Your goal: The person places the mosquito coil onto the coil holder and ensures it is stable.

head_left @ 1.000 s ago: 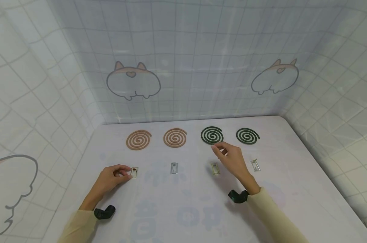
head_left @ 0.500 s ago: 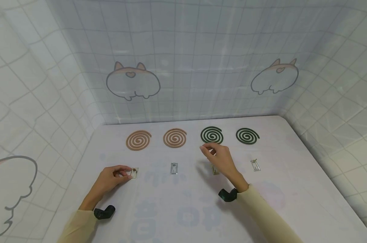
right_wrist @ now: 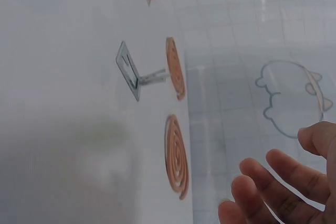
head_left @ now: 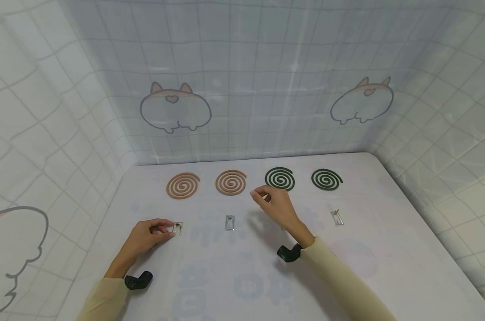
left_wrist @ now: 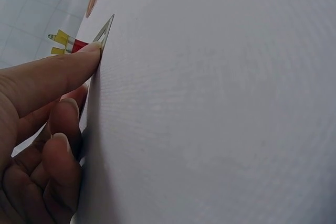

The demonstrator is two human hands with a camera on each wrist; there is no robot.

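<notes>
In the head view my left hand (head_left: 146, 238) pinches a small rectangular metal mosquito coil stand (head_left: 178, 229) on the table at left. Close up in the left wrist view, thumb and fingers hold this stand (left_wrist: 106, 32) by its edge; its upright prong looks red and yellow. Above the table my right hand (head_left: 277, 206) holds nothing, and in the right wrist view its fingers (right_wrist: 286, 182) are spread loosely. A silver coil stand (head_left: 230, 222) lies to its left, prong raised. Another stand is mostly hidden beneath the right wrist.
Along the back lie two brown mosquito coils (head_left: 183, 185) (head_left: 231, 182) and two green mosquito coils (head_left: 280, 178) (head_left: 326, 179). A further metal stand (head_left: 337, 218) lies at right. Grid-patterned cloth walls (head_left: 242, 98) enclose the white table (head_left: 226, 276) at the back and sides.
My right hand has moved left, from over the gap between the right-hand stands, now covering most of the third stand. The left hand stays in place on its stand.
</notes>
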